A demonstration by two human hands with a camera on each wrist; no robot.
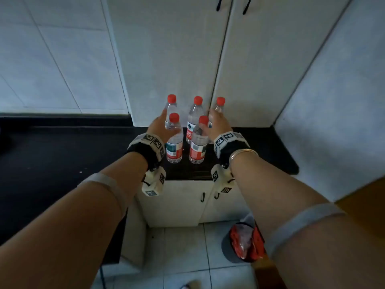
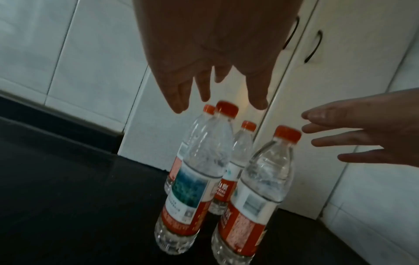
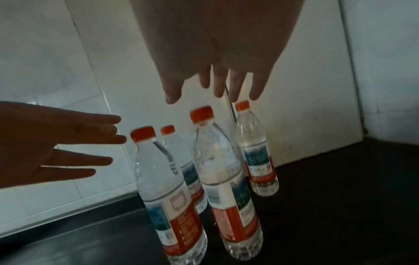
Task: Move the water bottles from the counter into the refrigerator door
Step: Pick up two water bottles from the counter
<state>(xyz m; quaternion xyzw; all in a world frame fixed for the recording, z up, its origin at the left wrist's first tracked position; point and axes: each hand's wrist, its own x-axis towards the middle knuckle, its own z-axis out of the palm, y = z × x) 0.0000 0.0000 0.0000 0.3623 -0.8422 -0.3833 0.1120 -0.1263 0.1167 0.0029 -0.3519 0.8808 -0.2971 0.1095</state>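
your 5 water bottles (image 1: 174, 142) stood upright on the black counter (image 1: 62, 155), long axes vertical and red caps up, 2 in front and 3 behind, close before the white cabinet doors (image 1: 177, 59). your left hand (image 1: 159, 127) and right hand (image 1: 217, 124) reached over them with fingers spread wide, holding nothing. white wall tiles (image 1: 52, 59) rose behind the counter, and a red bag (image 1: 245, 243) lay on the tiled floor below.
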